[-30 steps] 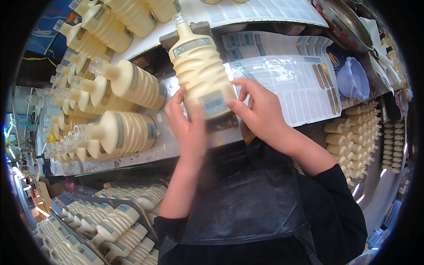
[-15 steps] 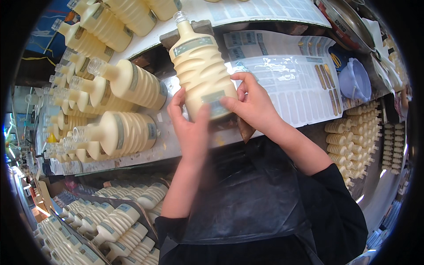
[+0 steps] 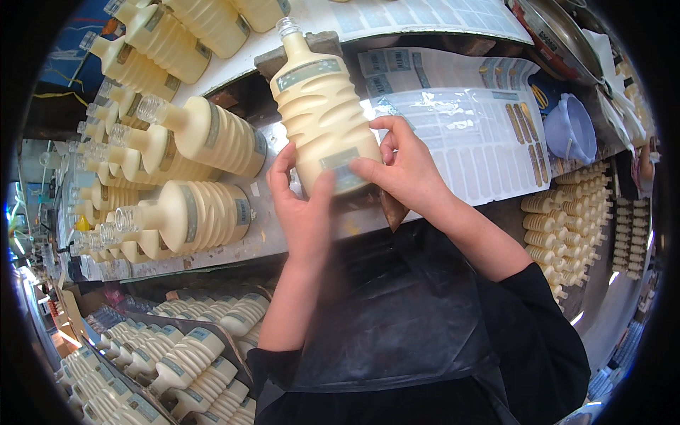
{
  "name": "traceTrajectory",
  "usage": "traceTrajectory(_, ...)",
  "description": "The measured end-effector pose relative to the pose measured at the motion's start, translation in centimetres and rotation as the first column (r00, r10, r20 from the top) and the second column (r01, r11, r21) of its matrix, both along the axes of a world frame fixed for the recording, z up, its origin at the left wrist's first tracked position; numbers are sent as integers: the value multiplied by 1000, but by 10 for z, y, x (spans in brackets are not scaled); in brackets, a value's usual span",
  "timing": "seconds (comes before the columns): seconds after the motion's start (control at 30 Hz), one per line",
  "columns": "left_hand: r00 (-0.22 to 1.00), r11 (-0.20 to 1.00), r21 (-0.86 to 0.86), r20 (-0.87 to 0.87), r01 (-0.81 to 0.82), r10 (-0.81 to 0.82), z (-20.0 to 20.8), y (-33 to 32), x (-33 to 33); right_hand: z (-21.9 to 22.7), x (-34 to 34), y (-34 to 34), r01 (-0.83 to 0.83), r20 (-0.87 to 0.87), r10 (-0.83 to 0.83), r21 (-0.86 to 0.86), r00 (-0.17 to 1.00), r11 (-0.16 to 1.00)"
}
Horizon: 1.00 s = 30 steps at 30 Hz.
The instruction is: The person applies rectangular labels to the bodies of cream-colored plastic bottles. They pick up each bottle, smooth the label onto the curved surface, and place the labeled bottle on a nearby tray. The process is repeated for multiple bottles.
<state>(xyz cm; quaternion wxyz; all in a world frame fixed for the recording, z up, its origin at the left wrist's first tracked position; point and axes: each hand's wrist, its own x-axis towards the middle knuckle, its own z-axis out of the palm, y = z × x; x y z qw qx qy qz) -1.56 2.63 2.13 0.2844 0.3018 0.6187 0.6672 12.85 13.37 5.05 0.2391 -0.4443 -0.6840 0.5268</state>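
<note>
A cream-coloured bottle point(image 3: 320, 117) with wavy ridges and a clear threaded neck lies tilted in front of me, its upper part against a dark brown block point(image 3: 267, 62). My left hand point(image 3: 301, 205) grips its lower left side, with the thumb near a grey-green label point(image 3: 340, 158) at the base. On the lower right side, my right hand point(image 3: 404, 166) holds the bottle with curled fingers, its thumb pressing the label's right end. A second grey-green label point(image 3: 306, 75) wraps the shoulder. The far fingertips are partly hidden behind the bottle.
Similar bottles point(image 3: 212, 216) crowd the bench on the left; more fill crates point(image 3: 191, 361) below. Label sheets point(image 3: 460, 134) lie to the right, beside a lavender bucket point(image 3: 570, 131). Rows of bottles point(image 3: 563, 227) stand lower right. A brown wedge-shaped piece point(image 3: 392, 209) juts from the bench edge.
Both hands stay on the bottle in nearly the same place. My right thumb has shifted slightly left along the lower label.
</note>
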Motion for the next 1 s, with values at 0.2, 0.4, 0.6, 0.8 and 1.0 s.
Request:
traceTrajectory(0.2, 1000, 1000, 4, 21, 2, -2, 0, -1, -1, 2, 0, -1, 4, -9, -4, -8, 1000, 1000)
traceTrajectory(0.4, 1000, 1000, 19, 14, 10, -10, 0, -2, -1, 3, -1, -1, 5, -1, -5, 0, 1000, 1000)
traceTrajectory(0.6, 999, 1000, 9, 35, 6, -6, -2, -2, -2, -5, 2, 4, -20, -69, 17, -50, 997, 999)
traceTrajectory(0.8, 1000, 1000, 20, -5, 23, -23, -3, -4, 0, 0, 3, 3, -49, -24, 47, -70, 999, 996)
traceTrajectory(1.0, 1000, 1000, 12, -19, 25, -25, -3, -4, 0, 3, 2, 2, -42, 12, 42, -14, 999, 999)
